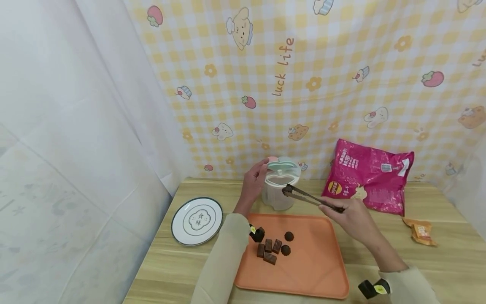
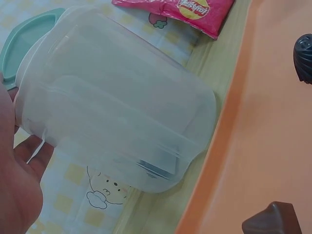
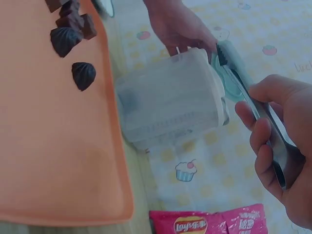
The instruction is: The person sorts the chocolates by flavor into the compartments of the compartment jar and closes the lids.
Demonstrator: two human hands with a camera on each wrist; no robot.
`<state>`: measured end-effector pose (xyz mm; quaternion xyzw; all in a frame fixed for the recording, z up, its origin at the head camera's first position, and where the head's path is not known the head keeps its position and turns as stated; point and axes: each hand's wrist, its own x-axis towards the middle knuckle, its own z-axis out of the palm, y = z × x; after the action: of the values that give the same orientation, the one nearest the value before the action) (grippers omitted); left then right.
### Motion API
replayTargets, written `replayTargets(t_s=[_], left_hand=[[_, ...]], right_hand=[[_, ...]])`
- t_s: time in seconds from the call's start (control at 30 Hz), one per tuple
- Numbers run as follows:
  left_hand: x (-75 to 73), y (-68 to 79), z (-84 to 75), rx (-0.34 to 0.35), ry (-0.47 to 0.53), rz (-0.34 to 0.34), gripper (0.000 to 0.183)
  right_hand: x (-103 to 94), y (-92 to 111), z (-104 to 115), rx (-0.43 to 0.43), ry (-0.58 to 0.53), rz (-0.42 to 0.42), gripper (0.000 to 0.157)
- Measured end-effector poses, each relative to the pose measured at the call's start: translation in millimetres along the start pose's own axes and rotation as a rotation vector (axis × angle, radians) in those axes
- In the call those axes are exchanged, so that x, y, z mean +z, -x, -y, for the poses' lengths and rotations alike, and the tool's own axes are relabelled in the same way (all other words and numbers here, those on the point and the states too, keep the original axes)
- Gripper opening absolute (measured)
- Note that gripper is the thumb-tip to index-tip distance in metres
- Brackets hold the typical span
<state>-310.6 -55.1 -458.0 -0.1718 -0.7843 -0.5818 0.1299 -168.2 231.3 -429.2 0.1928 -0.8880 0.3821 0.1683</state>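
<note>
A translucent plastic container [image 1: 279,198] stands behind the orange tray, its mint-green flap [image 2: 27,46] raised. My left hand [image 1: 254,181] grips it at the upper left side, with some fingers hidden behind it. A dark shape [image 2: 158,168] shows faintly through the wall near its base. My right hand [image 1: 351,217] holds metal tongs [image 3: 261,114], with their tips by the container's opening. I see nothing clearly between the tips. Several brown chocolate blocks [image 1: 270,258] and dark ridged chocolates [image 1: 289,236] lie on the tray [image 1: 303,274].
A white plate [image 1: 186,234] with a dark rim lies left of the tray. At the back right rests a magenta snack bag [image 1: 379,181], and a small orange packet [image 1: 421,232] lies near the right edge. A checked cloth [image 1: 303,105] hangs behind the table.
</note>
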Motion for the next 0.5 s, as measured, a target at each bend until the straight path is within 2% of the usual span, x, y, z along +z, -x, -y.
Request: replayTargets(t_s=[0.23,0.5], left_hand=[[0.6,-0.1,-0.5,0.015,-0.011,-0.012,0.045],[0.5,-0.5,-0.3,-0.002,-0.041,-0.014,0.045]], right_hand=[[6.7,-20,5,-0.03,0.092,-0.078,0.026],[12.4,-30,9,0.001,0.065,-0.078,0.026]])
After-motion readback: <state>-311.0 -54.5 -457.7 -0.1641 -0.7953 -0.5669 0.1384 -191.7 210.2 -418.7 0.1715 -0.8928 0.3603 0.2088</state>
